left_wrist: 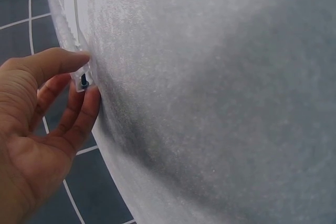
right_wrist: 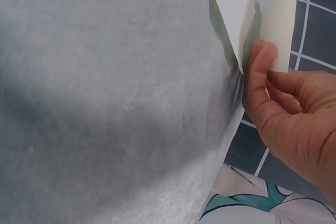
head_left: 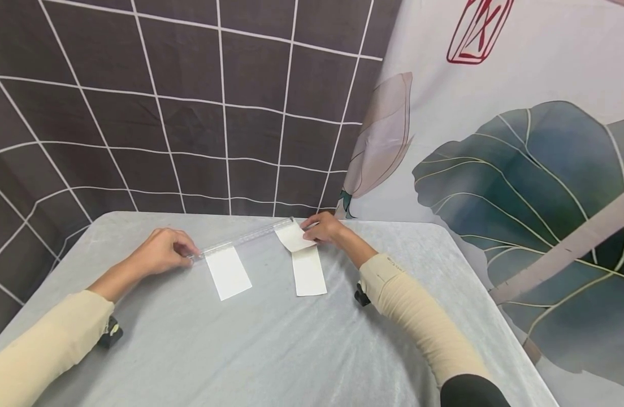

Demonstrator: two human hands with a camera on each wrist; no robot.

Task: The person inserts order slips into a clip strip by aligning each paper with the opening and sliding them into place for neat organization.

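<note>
1. Head view: both forearms are cut off by the lower part of the frame, and where the clear strip (head_left: pixel 248 235) passes the upper paper piece (head_left: pixel 290 235), its outline is hard to make out.
2. A small dark part is seen at the strip's end in the left wrist view, but what it is cannot be told.
3. Whether the upper paper piece is joined to the lower paper piece (head_left: pixel 309 276) cannot be told.
4. The strip is laid slantwise across the far part of the counter (head_left: pixel 230 356), its right end near the far edge.
5. A white sheet (head_left: pixel 229 273) is seen just beside the strip, nearer the counter's left corner than the other papers.
6. By the left hand (head_left: pixel 164 251), the strip's left end is pinched between thumb and fingers (left_wrist: pixel 86 103).
7. By the right hand (head_left: pixel 324 228), the upper paper piece is pinched near the far edge, fingers bent.
</note>
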